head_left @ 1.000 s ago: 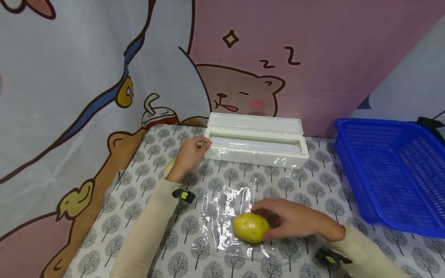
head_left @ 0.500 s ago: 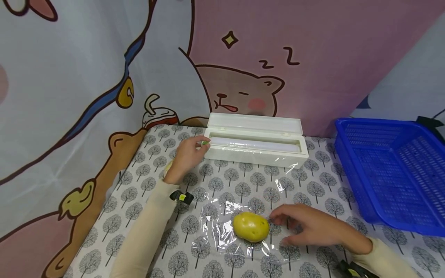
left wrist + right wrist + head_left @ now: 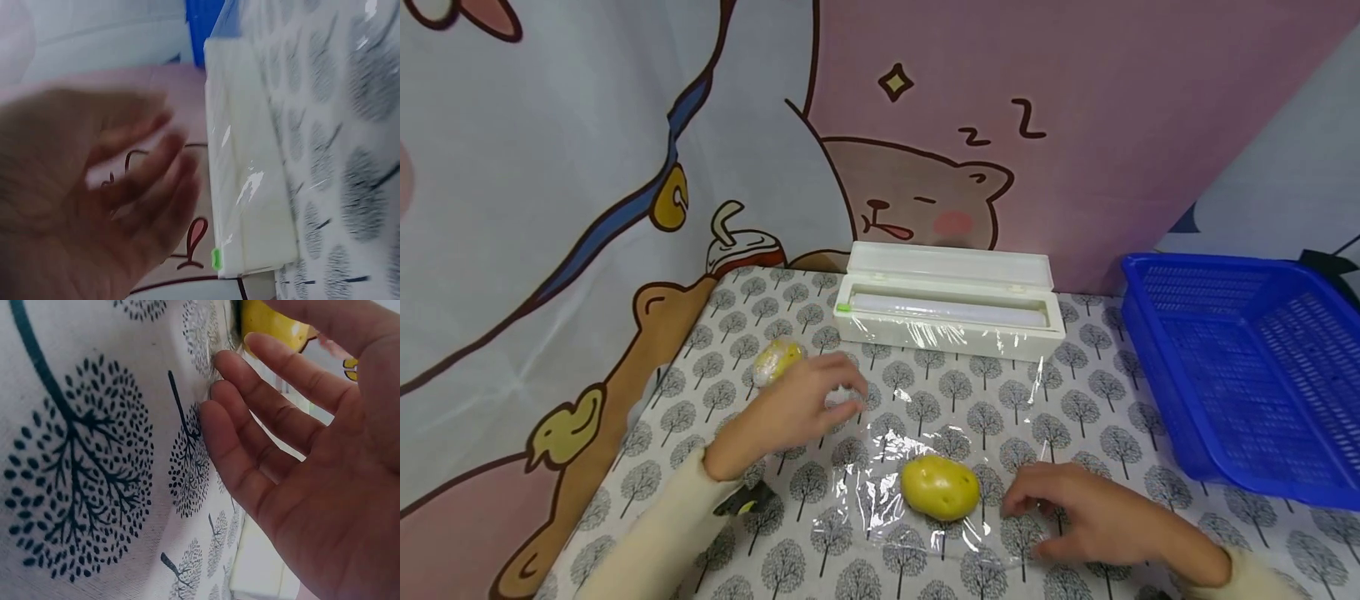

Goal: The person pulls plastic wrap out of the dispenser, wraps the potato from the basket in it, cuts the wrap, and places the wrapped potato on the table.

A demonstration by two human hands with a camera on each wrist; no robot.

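Cartoon-printed fabric (image 3: 1082, 192) in pink and white, with a sleeping bear near the middle, hangs across the upper frame, behind a table covered by a white cloth printed with dark grey trees (image 3: 786, 568). A yellow, oval, smooth-skinned potato (image 3: 940, 488) lies at the lower centre, on a sheet of thin, clear, shiny plastic film (image 3: 850, 493) spread over the cloth. Neither of my hands touches it. My left hand (image 3: 801, 402), left of centre, has its thumb apart and its fingers loosely bent, with nothing between them; it blurs in the left wrist view. My right hand (image 3: 1093, 510), at the lower right, is just beside the potato, its fingers relaxed and slightly curved, also holding nothing.

At the upper centre, a long white box (image 3: 940, 334) sits with its lid raised, a pale roll (image 3: 951, 310) inside and a small bright green piece (image 3: 844, 307) at its left front corner. Glints down the box's front suggest film draped there; whether the sheet is cut free of the roll, I cannot tell.

As I judge it, one round is done: a second yellow potato in crinkled clear film (image 3: 777, 360) rests just beyond my left hand. This one is only placed; no film is folded over it yet, so the closing round remains. A blue plastic slatted basket (image 3: 1157, 375) stands at the right edge.
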